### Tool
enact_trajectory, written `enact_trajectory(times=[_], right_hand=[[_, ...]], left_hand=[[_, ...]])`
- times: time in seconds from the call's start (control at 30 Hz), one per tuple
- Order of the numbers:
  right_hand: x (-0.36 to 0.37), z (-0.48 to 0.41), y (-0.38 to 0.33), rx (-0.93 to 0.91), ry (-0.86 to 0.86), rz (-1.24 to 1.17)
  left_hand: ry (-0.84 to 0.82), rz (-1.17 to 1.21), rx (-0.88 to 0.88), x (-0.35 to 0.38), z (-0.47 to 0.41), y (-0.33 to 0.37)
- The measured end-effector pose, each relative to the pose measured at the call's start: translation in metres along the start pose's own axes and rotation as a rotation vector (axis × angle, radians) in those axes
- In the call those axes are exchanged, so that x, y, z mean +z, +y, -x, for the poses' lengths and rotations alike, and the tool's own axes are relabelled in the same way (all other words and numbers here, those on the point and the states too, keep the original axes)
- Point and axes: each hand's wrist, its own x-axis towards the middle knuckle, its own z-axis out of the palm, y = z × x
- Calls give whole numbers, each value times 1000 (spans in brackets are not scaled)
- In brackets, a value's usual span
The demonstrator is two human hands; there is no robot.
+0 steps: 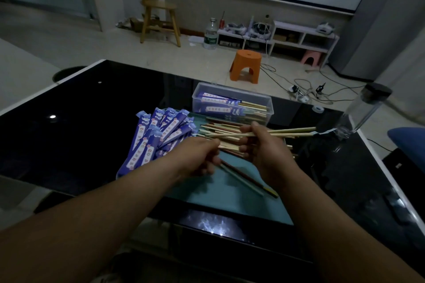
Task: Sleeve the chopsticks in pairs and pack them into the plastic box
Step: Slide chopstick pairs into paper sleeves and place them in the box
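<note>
My right hand (264,149) grips a pair of pale chopsticks (287,132) that lie level and point right. My left hand (197,156) is closed around their left ends and touches the loose chopsticks (220,128) piled on the teal mat (230,193). Two more chopsticks (246,178) lie slanted on the mat under my hands. A fan of empty purple paper sleeves (158,135) spreads out to the left. Behind the pile stands the clear plastic box (232,92) with several sleeved pairs inside.
All of it rests on a black glass table (92,110). A clear bottle with a black cap (361,110) stands at the right edge, with a tape roll (318,108) near it. On the floor beyond are an orange stool (246,65), cables and a wooden chair (158,18).
</note>
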Motion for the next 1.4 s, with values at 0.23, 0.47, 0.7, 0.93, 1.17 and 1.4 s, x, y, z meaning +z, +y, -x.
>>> enact_trajectory(times=[0.23, 0.47, 0.7, 0.93, 1.17, 1.4], right_hand=[[-18, 0, -1, -8, 147, 61], [-11, 0, 2, -18, 126, 114], [-10, 6, -1, -70, 124, 211], [-12, 4, -1, -77, 101, 263], [-2, 5, 1, -38, -37, 233], [-12, 1, 3, 47, 23, 179]], left_hand=[[377, -1267, 84, -37, -10, -12], [386, -1348, 120, -30, -7, -7], [410, -1332, 132, -37, -11, -4], [283, -854, 132, -43, -2, 20], [-24, -457, 141, -26, 4, 13], [-116, -616, 147, -25, 1, 11]])
